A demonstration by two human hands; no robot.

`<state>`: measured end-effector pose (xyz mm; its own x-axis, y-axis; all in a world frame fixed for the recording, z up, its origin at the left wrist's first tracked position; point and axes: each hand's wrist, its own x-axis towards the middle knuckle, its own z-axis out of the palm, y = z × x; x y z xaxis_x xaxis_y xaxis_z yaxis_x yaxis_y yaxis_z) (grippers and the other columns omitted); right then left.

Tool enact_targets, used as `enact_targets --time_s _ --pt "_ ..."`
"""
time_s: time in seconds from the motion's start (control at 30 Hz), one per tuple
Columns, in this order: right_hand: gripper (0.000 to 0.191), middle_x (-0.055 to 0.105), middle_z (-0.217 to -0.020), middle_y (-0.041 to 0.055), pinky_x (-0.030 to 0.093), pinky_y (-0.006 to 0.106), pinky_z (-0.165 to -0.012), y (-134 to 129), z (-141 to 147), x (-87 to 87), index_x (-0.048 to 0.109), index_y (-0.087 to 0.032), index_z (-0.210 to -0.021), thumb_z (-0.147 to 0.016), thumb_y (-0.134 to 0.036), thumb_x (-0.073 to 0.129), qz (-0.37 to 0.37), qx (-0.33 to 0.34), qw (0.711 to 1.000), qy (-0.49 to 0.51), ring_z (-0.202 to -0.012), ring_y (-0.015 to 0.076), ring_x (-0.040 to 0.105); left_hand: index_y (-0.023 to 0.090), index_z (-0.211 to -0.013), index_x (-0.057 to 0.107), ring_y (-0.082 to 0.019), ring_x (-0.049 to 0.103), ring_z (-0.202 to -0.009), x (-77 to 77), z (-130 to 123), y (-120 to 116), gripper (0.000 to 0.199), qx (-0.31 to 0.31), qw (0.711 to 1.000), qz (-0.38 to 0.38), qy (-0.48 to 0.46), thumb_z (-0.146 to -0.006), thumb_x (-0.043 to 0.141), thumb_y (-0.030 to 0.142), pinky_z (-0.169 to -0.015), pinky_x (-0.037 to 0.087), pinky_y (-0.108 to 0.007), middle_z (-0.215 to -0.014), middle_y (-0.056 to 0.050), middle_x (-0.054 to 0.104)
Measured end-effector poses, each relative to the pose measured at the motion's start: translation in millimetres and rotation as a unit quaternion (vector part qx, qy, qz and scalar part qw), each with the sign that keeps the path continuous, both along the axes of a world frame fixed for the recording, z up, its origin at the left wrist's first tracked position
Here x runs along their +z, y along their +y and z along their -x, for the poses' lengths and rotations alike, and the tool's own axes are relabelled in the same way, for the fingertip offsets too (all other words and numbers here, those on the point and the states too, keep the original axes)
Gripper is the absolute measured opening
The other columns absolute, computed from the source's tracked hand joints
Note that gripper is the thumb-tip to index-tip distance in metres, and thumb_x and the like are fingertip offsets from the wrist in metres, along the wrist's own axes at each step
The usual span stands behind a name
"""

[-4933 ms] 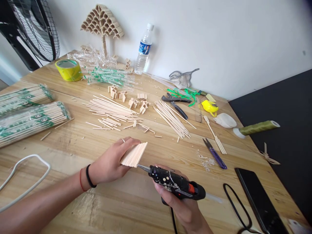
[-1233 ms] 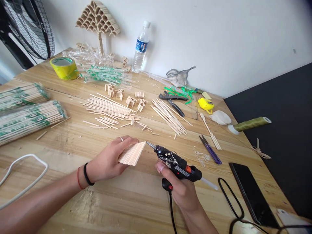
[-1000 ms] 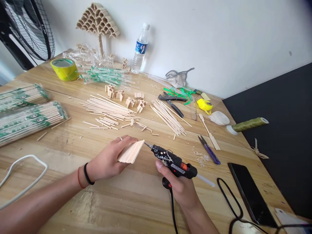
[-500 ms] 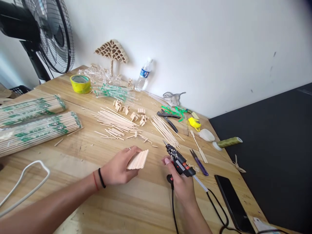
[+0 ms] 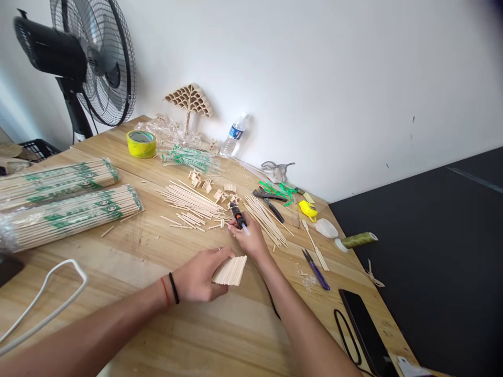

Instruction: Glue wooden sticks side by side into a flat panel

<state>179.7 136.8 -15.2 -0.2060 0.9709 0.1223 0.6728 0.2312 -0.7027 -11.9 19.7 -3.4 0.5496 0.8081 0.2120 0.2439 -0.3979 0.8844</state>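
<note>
My left hand (image 5: pixel 202 275) is closed on a small slatted panel of wooden sticks (image 5: pixel 231 270), tilted with its flat face up. Farther forward, my right hand (image 5: pixel 249 235) grips a black hot glue gun (image 5: pixel 238 215), a clear glue stick poking from its rear. The gun's nozzle points away from me, among small stick pieces (image 5: pixel 220 196); whether it touches them I cannot tell. Loose wooden sticks lie in a pile (image 5: pixel 192 201) left of the gun and another bundle (image 5: pixel 265 220) to its right.
Packs of sticks (image 5: pixel 78 214) lie left, near yellow tape (image 5: pixel 141 145). A stick-built tree model (image 5: pixel 189 102) and a water bottle (image 5: pixel 234 136) stand by the wall. Pliers (image 5: pixel 271 201), purple snips (image 5: pixel 316 269), a yellow tape measure (image 5: pixel 308 210) and a phone (image 5: pixel 365 330) lie right.
My right hand has carried the glue gun forward and left, from beside the snips to the small stick pieces. My left hand keeps the panel. The view has shifted slightly.
</note>
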Motion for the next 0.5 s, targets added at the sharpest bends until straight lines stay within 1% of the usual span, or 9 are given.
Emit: enact_targets --time_s 0.07,0.17,0.23,0.33,0.37,0.43,0.5 --pt "0.020 0.076 -0.106 0.0049 0.063 0.040 -0.084 2.7 0.6 -3.3 0.072 -0.016 -0.110 -0.104 -0.035 0.072 0.012 0.006 1.000 -0.011 -0.090 0.0198 0.074 0.023 -0.103 0.051 -0.024 0.060 -0.080 -0.7 -0.5 0.0 0.036 0.003 1.000 0.007 0.005 -0.069 0.063 0.020 -0.072 0.042 -0.032 -0.090 -0.003 0.064" --pt "0.019 0.076 -0.107 0.0051 0.063 0.040 -0.083 4.8 -4.1 -2.5 0.072 -0.016 -0.111 -0.103 -0.033 0.073 0.026 0.007 1.000 -0.003 -0.091 0.0203 0.074 0.022 -0.104 0.052 -0.024 0.060 -0.083 0.0 -1.0 -0.1 0.036 0.011 1.000 0.018 0.011 -0.070 0.064 0.022 -0.073 0.043 -0.033 -0.093 -0.004 0.065" --pt "0.019 0.075 -0.108 0.0053 0.064 0.040 -0.084 6.3 -9.3 0.0 0.072 -0.015 -0.112 -0.103 -0.033 0.073 0.031 -0.003 0.999 0.023 -0.091 0.0205 0.074 0.022 -0.106 0.052 -0.025 0.061 -0.084 1.5 -1.0 -0.2 0.037 0.018 0.999 0.024 0.015 -0.072 0.065 0.023 -0.074 0.044 -0.033 -0.095 -0.005 0.066" --pt "0.021 0.075 -0.111 0.0058 0.063 0.041 -0.084 6.8 -18.2 5.5 0.072 -0.015 -0.113 -0.104 -0.034 0.072 0.038 -0.036 0.995 0.087 -0.094 0.0212 0.074 0.022 -0.107 0.052 -0.024 0.062 -0.084 3.6 -0.8 -0.7 0.038 0.027 0.999 0.029 0.020 -0.072 0.066 0.023 -0.073 0.045 -0.032 -0.095 -0.003 0.066" --pt "0.021 0.075 -0.109 0.0055 0.063 0.041 -0.085 5.6 -21.0 7.7 0.072 -0.015 -0.111 -0.103 -0.034 0.073 0.041 -0.049 0.991 0.114 -0.094 0.0214 0.074 0.023 -0.107 0.052 -0.023 0.062 -0.083 4.0 -0.9 -0.9 0.038 0.031 0.999 0.028 0.022 -0.072 0.067 0.023 -0.073 0.045 -0.032 -0.095 -0.003 0.066" --pt "0.023 0.074 -0.100 0.0040 0.060 0.042 -0.087 -0.6 -25.9 12.9 0.072 -0.016 -0.101 -0.098 -0.038 0.078 0.045 -0.076 0.981 0.175 -0.091 0.0217 0.071 0.023 -0.107 0.052 -0.023 0.062 -0.084 4.0 -1.4 -1.1 0.036 0.044 0.998 0.026 0.028 -0.074 0.067 0.023 -0.074 0.046 -0.033 -0.096 -0.003 0.066" --pt "0.030 0.072 -0.089 0.0021 0.056 0.041 -0.088 -13.3 -29.7 18.7 0.070 -0.019 -0.089 -0.085 -0.044 0.086 0.052 -0.104 0.963 0.244 -0.087 0.0221 0.068 0.023 -0.108 0.051 -0.024 0.063 -0.085 3.4 -2.1 -1.3 0.035 0.059 0.997 0.022 0.036 -0.078 0.068 0.024 -0.075 0.047 -0.034 -0.097 -0.003 0.066"
